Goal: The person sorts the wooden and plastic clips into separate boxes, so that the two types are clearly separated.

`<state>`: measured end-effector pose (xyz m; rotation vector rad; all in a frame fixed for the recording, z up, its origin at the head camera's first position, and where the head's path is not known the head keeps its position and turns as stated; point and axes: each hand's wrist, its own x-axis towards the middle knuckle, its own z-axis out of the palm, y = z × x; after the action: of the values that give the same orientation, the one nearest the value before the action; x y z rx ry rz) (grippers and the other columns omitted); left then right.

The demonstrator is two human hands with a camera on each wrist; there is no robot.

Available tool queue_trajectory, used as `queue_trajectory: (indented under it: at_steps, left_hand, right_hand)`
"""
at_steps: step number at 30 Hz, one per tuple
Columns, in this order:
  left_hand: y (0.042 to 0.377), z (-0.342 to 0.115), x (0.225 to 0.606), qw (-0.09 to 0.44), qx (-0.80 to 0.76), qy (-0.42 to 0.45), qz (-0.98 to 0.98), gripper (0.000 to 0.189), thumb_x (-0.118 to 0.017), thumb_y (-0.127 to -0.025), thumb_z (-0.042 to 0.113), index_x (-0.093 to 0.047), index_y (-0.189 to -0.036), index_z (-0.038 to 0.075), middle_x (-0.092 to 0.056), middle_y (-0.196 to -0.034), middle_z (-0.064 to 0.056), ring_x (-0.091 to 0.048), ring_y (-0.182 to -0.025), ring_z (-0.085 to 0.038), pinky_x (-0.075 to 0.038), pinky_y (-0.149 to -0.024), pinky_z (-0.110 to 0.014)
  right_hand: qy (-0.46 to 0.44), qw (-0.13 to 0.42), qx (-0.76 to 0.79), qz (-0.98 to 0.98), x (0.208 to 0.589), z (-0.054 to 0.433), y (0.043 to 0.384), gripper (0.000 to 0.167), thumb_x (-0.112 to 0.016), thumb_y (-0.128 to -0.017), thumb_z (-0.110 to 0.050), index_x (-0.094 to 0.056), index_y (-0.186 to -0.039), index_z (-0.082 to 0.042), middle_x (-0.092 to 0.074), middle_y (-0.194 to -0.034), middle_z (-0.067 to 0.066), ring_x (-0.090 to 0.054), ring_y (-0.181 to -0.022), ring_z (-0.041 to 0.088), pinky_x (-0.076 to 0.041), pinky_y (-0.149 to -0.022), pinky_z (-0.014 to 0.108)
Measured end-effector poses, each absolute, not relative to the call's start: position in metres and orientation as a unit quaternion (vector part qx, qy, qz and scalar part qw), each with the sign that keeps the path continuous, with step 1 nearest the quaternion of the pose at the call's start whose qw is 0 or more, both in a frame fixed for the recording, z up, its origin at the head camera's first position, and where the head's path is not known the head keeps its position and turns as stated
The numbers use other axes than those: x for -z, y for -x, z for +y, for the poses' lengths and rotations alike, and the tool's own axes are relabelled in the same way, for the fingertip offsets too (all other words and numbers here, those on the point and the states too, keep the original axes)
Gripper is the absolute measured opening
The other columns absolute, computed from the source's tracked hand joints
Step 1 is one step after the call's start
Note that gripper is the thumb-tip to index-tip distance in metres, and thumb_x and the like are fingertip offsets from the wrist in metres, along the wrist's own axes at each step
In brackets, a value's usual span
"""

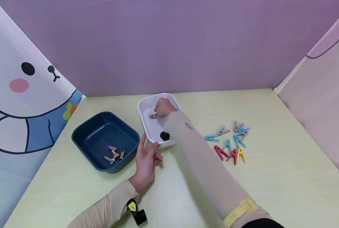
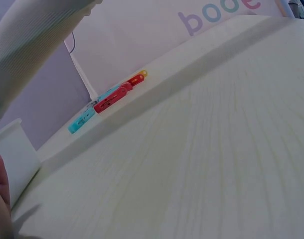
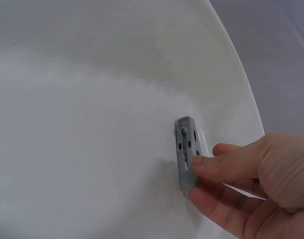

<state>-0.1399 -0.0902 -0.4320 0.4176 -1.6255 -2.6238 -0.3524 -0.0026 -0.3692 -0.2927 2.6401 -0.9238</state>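
Observation:
My right hand (image 1: pixel 164 106) reaches down inside the white tub (image 1: pixel 155 131). In the right wrist view, the thumb and fingers of this hand (image 3: pixel 251 184) pinch one end of a grey plastic clothespin (image 3: pixel 185 147) close to the tub's wall. The head view shows a grey clothespin (image 1: pixel 153 116) just below the right hand. At the tub's near corner is my left hand (image 1: pixel 146 161), its fingertips touching the outer edge and the other fingers loosely bent. The left wrist view catches only part of the left hand (image 2: pixel 0 194), beside the tub's side.
A dark blue tub (image 1: pixel 85 150) stands left of the white one, with several small wooden clothespins (image 1: pixel 114 154) in it. On the table to the right lie several plastic clothespins: blue (image 1: pixel 211 138), grey (image 1: pixel 223 130), red (image 1: pixel 220 153) and yellow (image 1: pixel 241 154). A purple backdrop (image 1: pixel 169 47) rises behind.

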Motion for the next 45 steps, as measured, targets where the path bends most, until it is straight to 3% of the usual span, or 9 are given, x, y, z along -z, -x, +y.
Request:
queue_trajectory:
  at_steps: [16,21,27,31,36,45]
  left_hand:
    - [0.145,-0.093,0.428,0.017,0.840,-0.136,-0.525,0.066,-0.057,-0.101,0.008,-0.028,-0.156,0.029,-0.069,-0.090,0.004,-0.058,-0.049,-0.010,-0.051,-0.050,-0.023]
    - [0.146,-0.096,0.427,0.011,0.836,-0.145,-0.529,0.065,-0.057,-0.101,0.009,-0.028,-0.156,0.030,-0.069,-0.091,0.003,-0.058,-0.049,-0.009,-0.052,-0.051,-0.023]
    - [0.145,-0.097,0.426,0.007,0.837,-0.142,-0.529,0.064,-0.056,-0.102,0.010,-0.028,-0.156,0.030,-0.069,-0.092,0.003,-0.058,-0.050,-0.009,-0.052,-0.053,-0.023]
    - [0.144,-0.097,0.425,0.008,0.839,-0.139,-0.526,0.064,-0.056,-0.102,0.010,-0.028,-0.156,0.030,-0.068,-0.092,0.004,-0.058,-0.051,-0.009,-0.052,-0.053,-0.023]
    - [0.144,-0.097,0.425,0.013,0.843,-0.130,-0.523,0.065,-0.057,-0.102,0.011,-0.027,-0.157,0.029,-0.068,-0.091,0.005,-0.058,-0.050,-0.009,-0.051,-0.051,-0.022]
    - [0.142,-0.097,0.427,0.014,0.841,-0.145,-0.521,0.065,-0.057,-0.102,0.010,-0.028,-0.156,0.030,-0.068,-0.089,0.005,-0.058,-0.049,-0.009,-0.051,-0.051,-0.022]
  right_hand:
    - [0.121,0.162,0.314,0.928,0.358,-0.002,0.349,0.034,-0.071,-0.083,0.007,-0.073,-0.115,-0.006,-0.070,-0.113,0.005,-0.062,-0.073,0.016,-0.053,-0.064,0.024]
    - [0.137,0.159,0.315,0.926,0.347,-0.003,0.343,0.035,-0.071,-0.086,0.003,-0.071,-0.120,-0.006,-0.067,-0.120,0.004,-0.064,-0.084,0.018,-0.054,-0.073,0.026]
    - [0.166,0.160,0.345,0.910,0.329,0.006,0.335,0.038,-0.070,-0.086,0.005,-0.068,-0.123,-0.001,-0.063,-0.127,0.012,-0.066,-0.099,0.033,-0.055,-0.086,0.039]
    - [0.189,0.154,0.362,0.900,0.320,0.017,0.332,0.037,-0.071,-0.086,0.006,-0.068,-0.122,-0.001,-0.065,-0.116,0.016,-0.065,-0.100,0.038,-0.055,-0.087,0.044]
    - [0.205,0.142,0.364,0.897,0.312,0.030,0.331,0.035,-0.075,-0.084,0.003,-0.070,-0.118,-0.003,-0.064,-0.096,0.011,-0.065,-0.096,0.038,-0.056,-0.082,0.042]
    - [0.226,0.124,0.357,0.898,0.305,0.055,0.313,0.034,-0.078,-0.082,0.000,-0.072,-0.115,-0.006,-0.066,-0.099,0.009,-0.062,-0.083,0.023,-0.054,-0.074,0.033]
